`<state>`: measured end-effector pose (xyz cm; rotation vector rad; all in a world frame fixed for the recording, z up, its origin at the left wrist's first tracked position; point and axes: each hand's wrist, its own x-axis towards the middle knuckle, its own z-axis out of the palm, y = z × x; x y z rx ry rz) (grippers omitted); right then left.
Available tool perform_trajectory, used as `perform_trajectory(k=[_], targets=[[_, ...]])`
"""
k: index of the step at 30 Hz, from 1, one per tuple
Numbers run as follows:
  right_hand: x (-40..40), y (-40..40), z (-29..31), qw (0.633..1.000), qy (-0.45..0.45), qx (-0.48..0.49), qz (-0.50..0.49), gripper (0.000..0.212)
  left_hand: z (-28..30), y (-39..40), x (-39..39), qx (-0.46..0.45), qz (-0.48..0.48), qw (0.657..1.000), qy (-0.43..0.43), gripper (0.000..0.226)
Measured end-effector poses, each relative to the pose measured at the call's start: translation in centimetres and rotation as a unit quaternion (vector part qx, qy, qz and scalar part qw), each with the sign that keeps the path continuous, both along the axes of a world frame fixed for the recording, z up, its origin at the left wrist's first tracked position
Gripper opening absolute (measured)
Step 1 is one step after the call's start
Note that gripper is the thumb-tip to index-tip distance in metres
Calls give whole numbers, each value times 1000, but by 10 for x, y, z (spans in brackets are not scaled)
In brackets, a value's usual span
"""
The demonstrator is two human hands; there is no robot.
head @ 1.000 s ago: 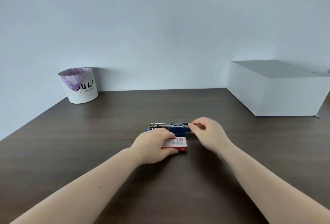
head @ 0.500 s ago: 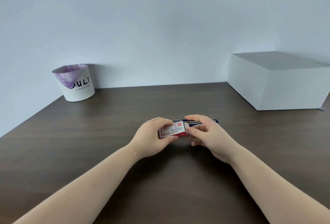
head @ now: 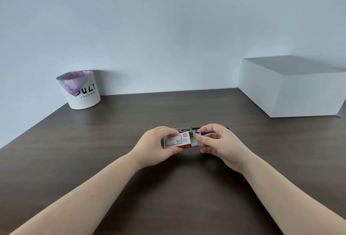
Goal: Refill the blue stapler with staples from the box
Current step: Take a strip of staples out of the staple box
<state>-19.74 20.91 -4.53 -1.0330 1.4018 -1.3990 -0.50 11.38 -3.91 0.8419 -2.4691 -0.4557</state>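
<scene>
Both hands hold the staple box (head: 177, 141) just in front of the blue stapler (head: 194, 129): left hand (head: 156, 146) gripping its body, right hand (head: 220, 144) fingers pinching its open end flap (head: 197, 140).

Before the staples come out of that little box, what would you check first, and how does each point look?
1. Staple box gripped by the left hand: ok.
2. Box's right end opened, the right hand on the flap: ok.
3. Staples visible inside: cannot tell.
4. Blue stapler lies on the table just behind the hands, its metal tray showing: ok.
5. Stapler tray empty and ready: cannot tell, mostly hidden.
6. Bare table beneath the box to catch spills: ok.
</scene>
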Motion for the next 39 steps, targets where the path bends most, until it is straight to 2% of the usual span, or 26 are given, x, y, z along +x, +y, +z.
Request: perform_trajectory(k=[11, 22, 28, 33, 39], targets=[[2, -3, 0, 1000, 19, 1, -24, 19, 7, -12, 20, 8, 4, 1000, 19, 49], [4, -5, -2, 997, 73, 22, -22, 19, 39, -16, 13, 27, -10, 999, 19, 40], [4, 0, 1, 976, 215, -9, -35, 18, 41, -15, 11, 33, -12, 999, 11, 39], [0, 1, 2, 931, 357, -60, -40, 27, 32, -13, 12, 32, -15, 999, 20, 35], [3, -7, 9, 865, 497, -17, 67, 22, 20, -14, 15, 29, -40, 999, 5, 38]])
